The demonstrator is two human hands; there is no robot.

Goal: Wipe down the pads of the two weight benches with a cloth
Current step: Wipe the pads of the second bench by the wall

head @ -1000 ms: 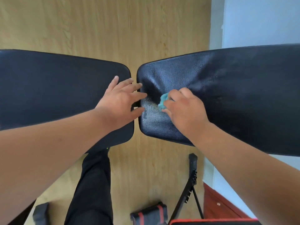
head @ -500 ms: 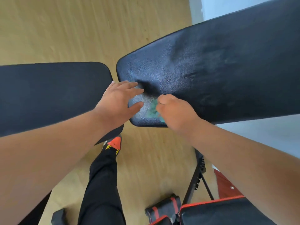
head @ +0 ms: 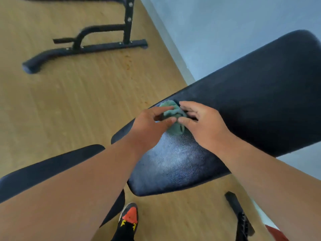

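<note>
A small teal cloth [head: 173, 117] lies bunched on the long black bench pad [head: 251, 105] that runs up to the right. Both hands pinch it from either side: my left hand [head: 149, 126] holds its left edge between thumb and forefinger, and my right hand [head: 203, 124] grips its right edge. Below the cloth the pad [head: 173, 162] shines with a damp patch. The second black pad [head: 52, 166] sits lower left, mostly hidden under my left forearm.
A black metal rack base [head: 83, 47] stands on the wooden floor [head: 69, 105] at the upper left. A pale wall [head: 225, 32] rises behind the pad. My shoe [head: 129, 218] and a black bench strut [head: 239, 218] are at the bottom.
My left hand has left the left pad and taken hold of the cloth with the right hand. The cloth has moved further up the right pad. The view has tilted up, showing the rack.
</note>
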